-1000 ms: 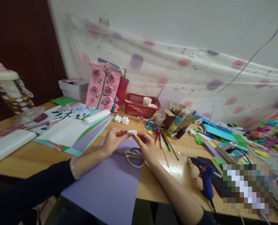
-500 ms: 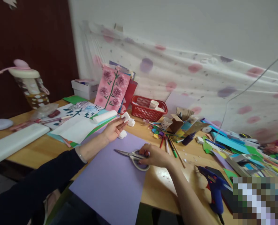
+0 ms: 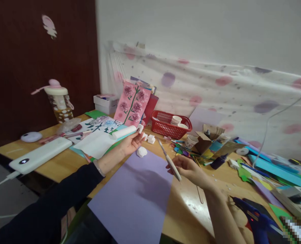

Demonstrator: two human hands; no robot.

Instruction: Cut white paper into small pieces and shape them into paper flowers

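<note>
My left hand (image 3: pixel 133 144) pinches a small white piece (image 3: pixel 140 128), probably paper, between thumb and finger over the back of the table. Just beneath it a crumpled white wad (image 3: pixel 142 152) rests at the far edge of a purple sheet (image 3: pixel 132 200). Several more small white pieces (image 3: pixel 150 139) lie right behind. Raised above the sheet's right edge, my right hand (image 3: pixel 186 169) grips scissors (image 3: pixel 172 165) by the handles. Their blades point up and away, seen nearly edge-on, so I cannot tell how far apart they are.
A blue glue gun (image 3: pixel 257 217) lies front right. Behind are a red basket (image 3: pixel 170 128) with paper cups, a printed cup (image 3: pixel 191 141) and a dark bottle (image 3: pixel 218 162). At left stand a white power bank (image 3: pixel 42 154) with a cable and a drink bottle (image 3: pixel 60 103).
My right hand has lifted the scissors off the purple sheet and turned them upward. My left hand has raised the white piece slightly. The view has shifted left.
</note>
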